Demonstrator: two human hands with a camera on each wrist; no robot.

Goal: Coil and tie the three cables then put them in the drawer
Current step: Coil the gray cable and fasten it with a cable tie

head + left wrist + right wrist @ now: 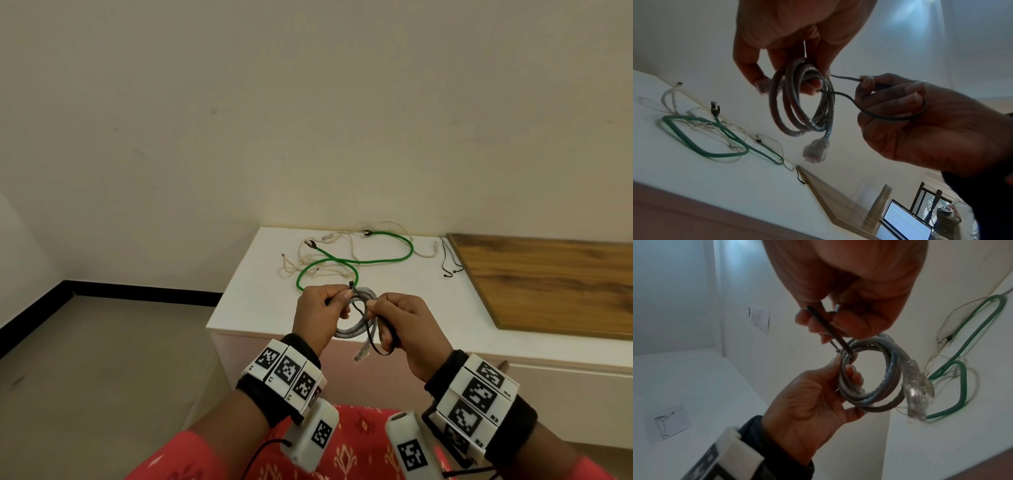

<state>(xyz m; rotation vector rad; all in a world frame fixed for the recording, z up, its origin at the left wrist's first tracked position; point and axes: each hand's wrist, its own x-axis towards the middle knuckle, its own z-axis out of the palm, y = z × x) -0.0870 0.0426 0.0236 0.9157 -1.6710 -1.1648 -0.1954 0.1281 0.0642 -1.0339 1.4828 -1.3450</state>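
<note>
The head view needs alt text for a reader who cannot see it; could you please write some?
Two hands hold a coiled grey cable above a white cabinet: the left hand grips the coil while the right hand pinches a thin black tie looped round it. Behind, a green cable and a cream cable lie loose on the cabinet top.

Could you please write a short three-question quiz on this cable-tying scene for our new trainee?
1. True or false: the green cable on the white cabinet top is already coiled.
2. Which hand grips the coiled grey cable: A left, B right?
3. What does the right hand pinch?

Key: 1 false, it lies loose. 2 A, the left hand. 3 The thin black cable tie looped around the coil.
</note>
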